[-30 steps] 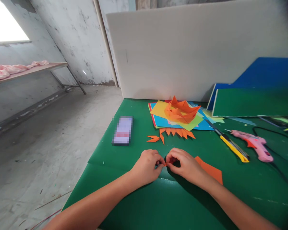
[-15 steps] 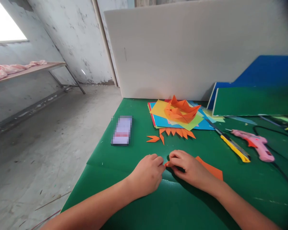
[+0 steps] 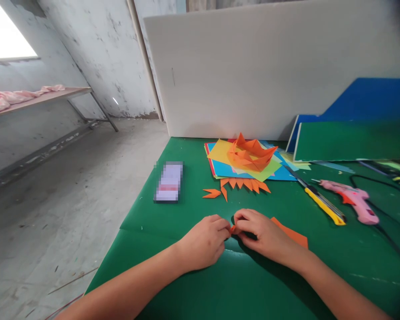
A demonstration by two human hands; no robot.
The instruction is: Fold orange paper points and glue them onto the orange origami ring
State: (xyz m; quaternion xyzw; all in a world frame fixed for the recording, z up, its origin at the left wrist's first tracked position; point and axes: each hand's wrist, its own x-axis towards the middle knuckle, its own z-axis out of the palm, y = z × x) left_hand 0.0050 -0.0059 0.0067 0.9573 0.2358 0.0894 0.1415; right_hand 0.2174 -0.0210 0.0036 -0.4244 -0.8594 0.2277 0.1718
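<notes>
On my head view, I see the left hand (image 3: 207, 242) and right hand (image 3: 258, 232) pinching one orange bit (image 3: 233, 230) between them, low over the table (image 3: 186, 293); whether it touches, I can't tell. The sheet (image 3: 296, 235) lies beside the right wrist.

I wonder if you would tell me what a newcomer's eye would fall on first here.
Probably the bright orange folded paper shape, sitting on the stack of coloured sheets toward the back of the green table. The pink glue gun on the right might come next. Nearer, the left hand and right hand meet at a small orange paper piece.
</notes>
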